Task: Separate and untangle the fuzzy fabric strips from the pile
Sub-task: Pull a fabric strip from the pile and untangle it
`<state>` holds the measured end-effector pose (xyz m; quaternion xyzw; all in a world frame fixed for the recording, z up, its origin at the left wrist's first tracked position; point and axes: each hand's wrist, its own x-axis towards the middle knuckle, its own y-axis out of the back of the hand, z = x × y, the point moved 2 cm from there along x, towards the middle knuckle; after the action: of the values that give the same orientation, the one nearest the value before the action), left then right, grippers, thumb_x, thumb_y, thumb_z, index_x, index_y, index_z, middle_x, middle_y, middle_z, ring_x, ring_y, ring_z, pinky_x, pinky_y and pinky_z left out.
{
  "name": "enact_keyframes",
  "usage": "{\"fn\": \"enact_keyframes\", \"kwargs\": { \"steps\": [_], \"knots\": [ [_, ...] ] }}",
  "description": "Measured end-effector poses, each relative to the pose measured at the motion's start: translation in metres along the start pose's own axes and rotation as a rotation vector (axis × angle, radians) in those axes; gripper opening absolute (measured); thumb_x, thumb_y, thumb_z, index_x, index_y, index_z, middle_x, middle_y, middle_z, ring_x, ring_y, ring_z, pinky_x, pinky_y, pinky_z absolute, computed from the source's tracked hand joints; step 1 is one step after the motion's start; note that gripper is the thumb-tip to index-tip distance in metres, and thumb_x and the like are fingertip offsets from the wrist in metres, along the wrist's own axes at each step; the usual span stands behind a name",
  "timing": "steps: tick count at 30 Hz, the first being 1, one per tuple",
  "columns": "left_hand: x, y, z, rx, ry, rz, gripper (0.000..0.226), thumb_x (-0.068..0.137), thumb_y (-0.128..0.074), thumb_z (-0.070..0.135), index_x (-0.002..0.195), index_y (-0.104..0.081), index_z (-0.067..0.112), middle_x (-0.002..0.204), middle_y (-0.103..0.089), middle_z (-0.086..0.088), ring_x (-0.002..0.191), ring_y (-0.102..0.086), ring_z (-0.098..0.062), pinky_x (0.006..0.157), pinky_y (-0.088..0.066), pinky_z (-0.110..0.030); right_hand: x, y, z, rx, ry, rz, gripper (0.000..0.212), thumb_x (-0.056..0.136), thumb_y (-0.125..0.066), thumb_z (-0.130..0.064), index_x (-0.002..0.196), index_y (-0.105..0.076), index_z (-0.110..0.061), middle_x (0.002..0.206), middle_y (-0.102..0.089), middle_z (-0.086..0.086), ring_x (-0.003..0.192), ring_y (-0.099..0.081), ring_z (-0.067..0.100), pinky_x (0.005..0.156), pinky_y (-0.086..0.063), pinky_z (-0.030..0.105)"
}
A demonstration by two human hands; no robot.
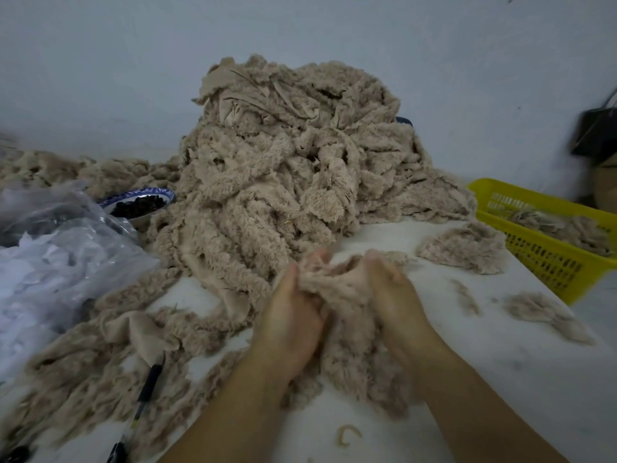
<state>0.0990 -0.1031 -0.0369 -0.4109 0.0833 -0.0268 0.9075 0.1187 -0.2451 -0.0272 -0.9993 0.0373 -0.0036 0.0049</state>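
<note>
A tall pile of beige fuzzy fabric strips [287, 162] stands at the back middle of the white table [500, 379], against the wall. In front of it, my left hand [290, 322] and my right hand [394, 295] both grip one bunched fuzzy strip [337, 285], fingers curled into it. The rest of that strip [360, 369] hangs down onto the table between my forearms. More tangled strips [110, 349] spread over the left front of the table.
A yellow plastic basket [547, 259] holding fuzzy pieces sits at the right edge. A loose fuzzy piece [464, 248] lies beside it, fluff scraps [541, 312] nearer. At left are a clear plastic bag [53, 262], a blue-rimmed bowl [140, 203] of dark bits, and a pen [147, 392].
</note>
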Motion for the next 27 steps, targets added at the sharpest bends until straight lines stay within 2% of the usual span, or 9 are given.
{"fn": "enact_keyframes", "kwargs": {
  "steps": [3,7,10,14,18,20,23,25,27],
  "knots": [
    [0.009,0.017,0.025,-0.181,-0.161,0.091,0.051,0.108,-0.024,0.041,0.128,-0.059,0.011,0.126,-0.069,-0.009,0.106,-0.071,-0.018,0.084,-0.055,-0.032,0.014,0.030,-0.005,0.451,-0.190,0.117,0.048,0.099,-0.045,-0.054,0.116,-0.065,-0.014,0.089,-0.076,0.007,0.080,-0.075,0.023,0.060,-0.056,0.030],
    [0.012,0.018,0.022,-0.134,-0.114,0.068,0.055,0.104,-0.031,0.049,0.129,-0.058,0.008,0.127,-0.068,-0.010,0.108,-0.070,-0.017,0.082,-0.058,-0.030,0.016,0.030,-0.005,0.571,-0.241,0.046,0.054,0.096,-0.048,-0.055,0.130,-0.061,-0.014,0.108,-0.074,0.012,0.097,-0.073,0.028,0.081,-0.059,0.043],
    [0.007,0.004,0.008,0.117,-0.060,0.032,0.075,0.083,-0.047,0.067,0.128,-0.059,0.009,0.122,-0.071,-0.009,0.105,-0.070,-0.015,0.080,-0.058,-0.024,0.008,0.018,-0.009,0.543,-0.175,-0.025,0.046,0.098,-0.049,-0.047,0.120,-0.064,-0.010,0.109,-0.074,0.015,0.101,-0.071,0.030,0.088,-0.056,0.047],
    [-0.009,-0.011,-0.009,0.783,-0.054,-0.137,0.058,0.077,-0.052,0.083,0.110,-0.073,0.040,0.110,-0.072,0.021,0.105,-0.067,0.003,0.085,-0.052,-0.015,-0.001,0.008,-0.014,0.277,-0.006,-0.019,0.036,0.100,-0.052,-0.039,0.098,-0.065,-0.006,0.094,-0.072,0.022,0.086,-0.072,0.028,0.073,-0.058,0.037],
    [-0.011,-0.011,-0.015,1.199,-0.235,0.036,0.026,0.088,-0.067,0.048,0.098,-0.071,0.025,0.090,-0.075,0.005,0.082,-0.070,-0.005,0.070,-0.054,-0.018,-0.006,0.006,-0.018,0.051,0.163,0.058,0.033,0.098,-0.055,-0.043,0.090,-0.065,-0.012,0.086,-0.071,0.010,0.080,-0.068,0.018,0.072,-0.054,0.035],
    [-0.012,-0.014,-0.008,0.957,-0.242,0.141,0.014,0.096,-0.061,0.027,0.092,-0.072,0.022,0.086,-0.075,-0.001,0.079,-0.069,-0.006,0.071,-0.053,-0.018,-0.005,0.007,-0.019,0.066,0.173,0.000,0.039,0.094,-0.054,-0.049,0.095,-0.068,-0.013,0.094,-0.072,0.009,0.090,-0.069,0.017,0.079,-0.055,0.035],
    [-0.008,-0.019,0.010,0.096,-0.039,0.048,0.028,0.095,-0.054,0.016,0.113,-0.069,0.002,0.116,-0.070,-0.018,0.105,-0.068,-0.026,0.101,-0.050,-0.040,-0.007,0.003,-0.014,0.022,0.099,-0.297,0.045,0.084,-0.050,-0.059,0.108,-0.070,-0.026,0.108,-0.074,-0.003,0.104,-0.068,0.014,0.090,-0.053,0.029],
    [-0.007,-0.014,0.023,-0.235,-0.004,0.014,0.031,0.089,-0.053,0.016,0.105,-0.072,-0.002,0.112,-0.071,-0.021,0.099,-0.071,-0.028,0.100,-0.050,-0.043,-0.014,-0.002,-0.010,-0.202,0.066,-0.513,0.029,0.080,-0.053,-0.062,0.093,-0.070,-0.043,0.093,-0.070,-0.026,0.086,-0.065,-0.006,0.077,-0.047,0.009],
    [-0.007,-0.008,0.034,-0.453,-0.008,0.024,0.025,0.086,-0.055,0.011,0.093,-0.075,0.000,0.102,-0.073,-0.016,0.086,-0.075,-0.023,0.084,-0.060,-0.037,-0.020,-0.006,-0.007,-0.324,0.061,-0.686,0.025,0.082,-0.058,-0.060,0.071,-0.063,-0.039,0.069,-0.058,-0.020,0.065,-0.053,0.001,0.061,-0.038,0.009]
  ]
}}
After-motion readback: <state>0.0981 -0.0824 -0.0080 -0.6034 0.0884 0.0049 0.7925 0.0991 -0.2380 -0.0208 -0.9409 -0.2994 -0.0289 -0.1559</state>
